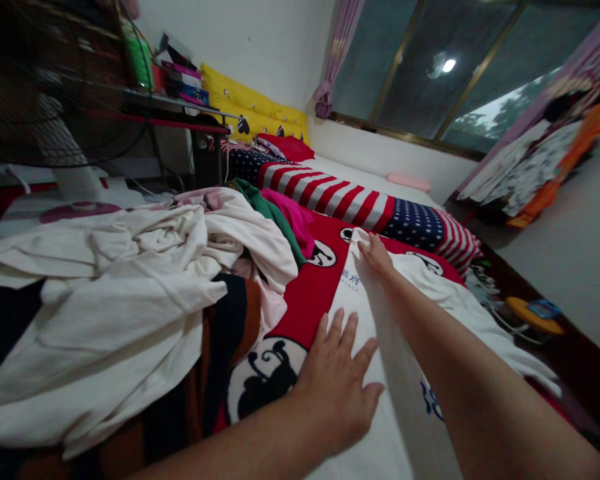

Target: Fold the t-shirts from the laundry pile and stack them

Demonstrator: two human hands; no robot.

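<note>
- Where the red blanket (305,293) is spread out, a white cloth (397,387) with blue lettering is laid lengthwise on top of it, between and beneath the two arms.
- The left hand (337,383) is placed palm down on the cloth's near part, with its fingers spread wide and nothing grasped.
- The right hand (377,255) is set at the cloth's far end; whether the fabric is pinched there cannot be told.
- More white fabric (453,300) is seen rumpled to the right of the right forearm.
- To the left, white garments (130,313) are heaped loosely, with a green cloth (275,217) and a bright pink cloth (295,220) bunched at the far edge of the heap.
- Beyond the blanket, a bed edge is draped with a stars-and-stripes cover (325,190), and yellow cushions (260,107) are propped against the wall.
- At far left, a fan (63,140) is partly shown.
</note>
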